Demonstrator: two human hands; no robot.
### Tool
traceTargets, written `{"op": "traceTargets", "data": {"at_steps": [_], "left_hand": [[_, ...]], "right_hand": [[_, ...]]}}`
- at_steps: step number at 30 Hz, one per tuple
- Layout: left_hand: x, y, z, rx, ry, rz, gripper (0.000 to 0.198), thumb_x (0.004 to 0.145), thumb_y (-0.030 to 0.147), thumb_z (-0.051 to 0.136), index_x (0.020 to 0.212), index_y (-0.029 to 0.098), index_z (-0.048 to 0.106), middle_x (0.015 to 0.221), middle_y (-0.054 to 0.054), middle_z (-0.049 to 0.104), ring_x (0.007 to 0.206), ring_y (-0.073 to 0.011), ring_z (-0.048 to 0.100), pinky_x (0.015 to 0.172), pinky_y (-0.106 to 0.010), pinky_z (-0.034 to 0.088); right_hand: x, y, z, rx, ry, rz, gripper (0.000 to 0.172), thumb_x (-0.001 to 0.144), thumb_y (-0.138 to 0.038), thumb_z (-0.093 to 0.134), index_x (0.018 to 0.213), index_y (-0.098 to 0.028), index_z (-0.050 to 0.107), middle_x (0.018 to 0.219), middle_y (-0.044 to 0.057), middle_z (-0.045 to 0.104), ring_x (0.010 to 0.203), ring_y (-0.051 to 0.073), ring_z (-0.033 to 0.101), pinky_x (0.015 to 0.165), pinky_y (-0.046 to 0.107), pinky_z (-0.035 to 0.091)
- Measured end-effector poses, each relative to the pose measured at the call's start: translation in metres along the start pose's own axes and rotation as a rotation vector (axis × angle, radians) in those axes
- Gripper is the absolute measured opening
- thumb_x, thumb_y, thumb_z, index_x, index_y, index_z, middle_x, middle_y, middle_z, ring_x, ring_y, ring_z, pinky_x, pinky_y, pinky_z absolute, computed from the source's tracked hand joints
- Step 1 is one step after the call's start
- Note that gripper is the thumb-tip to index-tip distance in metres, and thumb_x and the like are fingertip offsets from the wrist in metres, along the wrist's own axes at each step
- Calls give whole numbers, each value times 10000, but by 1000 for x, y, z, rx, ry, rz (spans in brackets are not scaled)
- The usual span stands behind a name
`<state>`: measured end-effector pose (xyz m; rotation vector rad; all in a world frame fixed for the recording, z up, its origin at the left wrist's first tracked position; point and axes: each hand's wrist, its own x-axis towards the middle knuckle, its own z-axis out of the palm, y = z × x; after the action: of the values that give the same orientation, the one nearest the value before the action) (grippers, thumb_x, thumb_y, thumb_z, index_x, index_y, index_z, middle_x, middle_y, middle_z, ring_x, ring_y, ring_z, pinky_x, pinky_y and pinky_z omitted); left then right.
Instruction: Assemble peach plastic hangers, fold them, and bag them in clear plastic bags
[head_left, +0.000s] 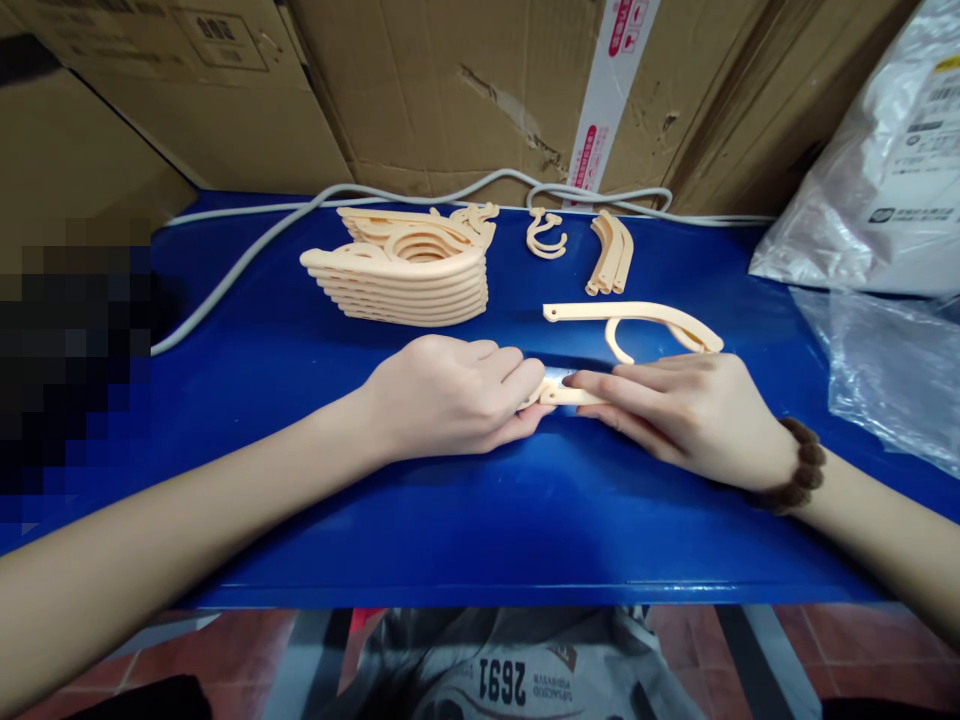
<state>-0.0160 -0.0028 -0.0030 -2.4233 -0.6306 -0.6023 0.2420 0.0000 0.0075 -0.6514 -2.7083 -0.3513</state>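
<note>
My left hand and my right hand meet at the middle of the blue table. Both pinch a peach-coloured plastic hanger piece lying flat between their fingertips; most of it is hidden under the fingers. Just behind my right hand lies a long peach hanger arm with a curved hook. My right wrist wears a dark bead bracelet.
A stack of peach hanger parts sits at the back left of centre. A small hook piece and a few curved strips lie behind. A grey cable runs along the back. Cardboard boxes and plastic bags border the table.
</note>
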Motion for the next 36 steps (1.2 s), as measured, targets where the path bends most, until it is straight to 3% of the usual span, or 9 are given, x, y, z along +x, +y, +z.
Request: {"op": "traceTargets", "data": {"at_steps": [21, 29, 36], "left_hand": [[2, 0, -2, -29, 11, -29, 336, 993, 268, 496, 665, 203, 516, 533, 33, 544, 448, -136, 546, 435, -298, 284], [3, 17, -2, -39, -165, -221, 288, 999, 307, 482, 755, 175, 560, 570, -7, 597, 483, -163, 608, 436, -279, 229], [1, 15, -5, -114, -171, -158, 201, 1033, 254, 449, 932, 181, 607, 679, 12, 637, 558, -167, 654, 474, -291, 321]], "right_hand": [[0, 1, 0, 45, -3, 50, 274, 1072, -331, 504, 1173, -180, 708, 833, -9, 768, 675, 138, 720, 583, 267, 422], [0, 7, 3, 165, -131, 107, 293, 1078, -339, 474, 1214, -188, 686, 931, 25, 788, 696, 137, 723, 599, 241, 445], [0, 10, -1, 217, -101, 69, 301, 1068, -370, 502, 1193, -161, 679, 989, 60, 787, 817, 170, 752, 687, 255, 502]]}}
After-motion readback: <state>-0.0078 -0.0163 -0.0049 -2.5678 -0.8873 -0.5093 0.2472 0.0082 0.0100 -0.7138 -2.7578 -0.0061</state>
